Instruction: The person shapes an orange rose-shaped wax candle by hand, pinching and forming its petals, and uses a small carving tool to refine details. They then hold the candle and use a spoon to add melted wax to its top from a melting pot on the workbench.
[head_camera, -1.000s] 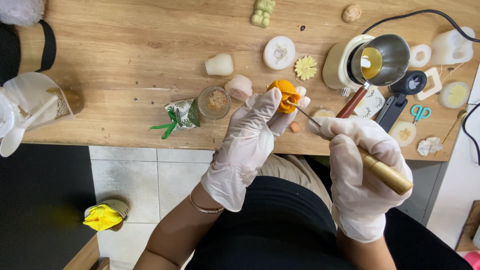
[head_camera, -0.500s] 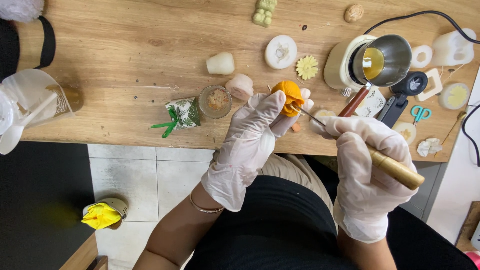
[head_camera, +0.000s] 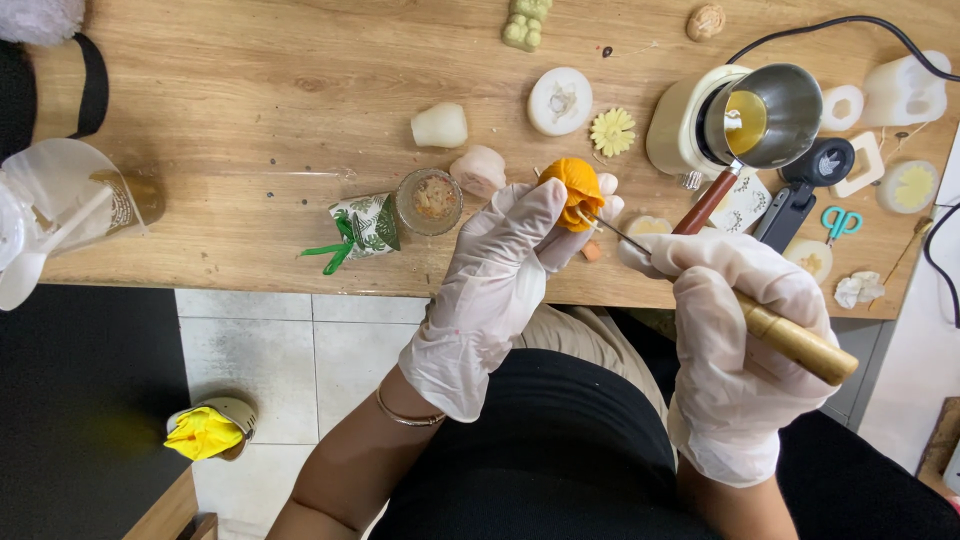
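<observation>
**Orange wax flower in hand, carving tool at its lower edge**

Obs. 1: my left hand (head_camera: 500, 285), in a thin white glove, holds a small orange flower-shaped wax piece (head_camera: 572, 190) just above the front edge of the wooden table (head_camera: 250, 90). Fingertips close round its lower and left sides; the upper, ruffled part stays exposed. Grip is narrow and closed on the piece.

Obs. 2: my right hand (head_camera: 735, 345), also gloved, is wrapped round a wooden-handled carving tool (head_camera: 790, 340). Its thin metal shaft runs up and left, and the tip meets the flower at its lower right edge. I cannot tell whether the tip is pressed in or only touching.

Handling judgement: the piece looks light and small. Being wax, it is probably stiff but easily dented or chipped, petals especially, and may be slick against the glove. Best hold is by the base and sides, as now, leaving the petals free.

Orientation: the flower is roughly round, so no clear long axis; its petalled face seems turned up and away from me. The tool's long axis runs from lower right (handle) to upper left (tip).

Nearby: small glass jar (head_camera: 430, 200) just left of the hand; metal melting pot (head_camera: 765, 115) with yellow liquid, well to the right.
</observation>
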